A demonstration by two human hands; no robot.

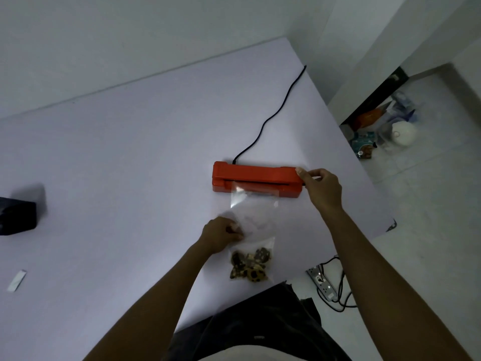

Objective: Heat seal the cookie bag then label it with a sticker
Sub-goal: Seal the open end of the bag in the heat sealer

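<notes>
An orange heat sealer (256,174) lies across the white table (117,165), its black cord (270,115) running off toward the far edge. A clear plastic cookie bag (253,230) lies in front of it, its open top tucked into the sealer's slot and dark cookies (250,265) gathered at its near end. My left hand (221,234) pinches the bag's left edge at mid-length. My right hand (321,187) grips the right end of the sealer's arm, thumb on top. A small white sticker strip (17,281) rests at the table's left near edge.
A black object (17,217) sits at the far left of the table. Off the table's right edge, the floor holds a white power strip (322,284) with cables and a pile of packets and a white round item (403,132) near a dark shelf.
</notes>
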